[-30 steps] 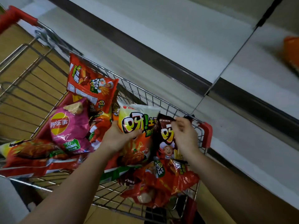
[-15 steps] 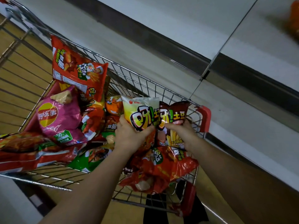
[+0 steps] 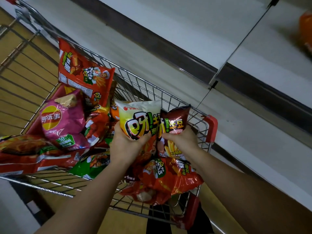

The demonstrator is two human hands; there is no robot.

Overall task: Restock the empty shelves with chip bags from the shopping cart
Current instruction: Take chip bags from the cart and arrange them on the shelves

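1. Left hand [image 3: 125, 146]: fingers and thumb are curled round the lower half of a pale yellow-and-white chip bag with large cartoon lettering [image 3: 138, 119]. The bag is upright and raised above the other bags.
2. Right hand [image 3: 181, 141]: fingers are clamped on the middle of a dark maroon chip bag with a french-fry picture [image 3: 174, 120]. Its top points up and slightly right, near the cart's far rim.
3. The two held bags touch edge to edge; the pale bag's right edge overlaps the maroon bag's left side. The hands are close together, just beside each other.
4. Both bags are over the silver wire shopping cart with red plastic corner guards [image 3: 210, 128], at its right end.
5. Cart contents:
   - a pink Lay's chip bag [image 3: 60, 120] leans at the left;
   - a large red-orange chip bag [image 3: 82, 73] stands upright behind it against the far wire wall;
   - a red bag lying flat [image 3: 25, 154] sits at the near left edge;
   - a green-edged bag [image 3: 92, 164] lies below the left forearm;
   - a red bag with green label [image 3: 167, 179] lies beneath both wrists.
6. White metal store shelves with dark front rails [image 3: 168, 39] run diagonally just beyond the cart. A blurred orange bag [image 3: 305, 27] sits on the upper right shelf.
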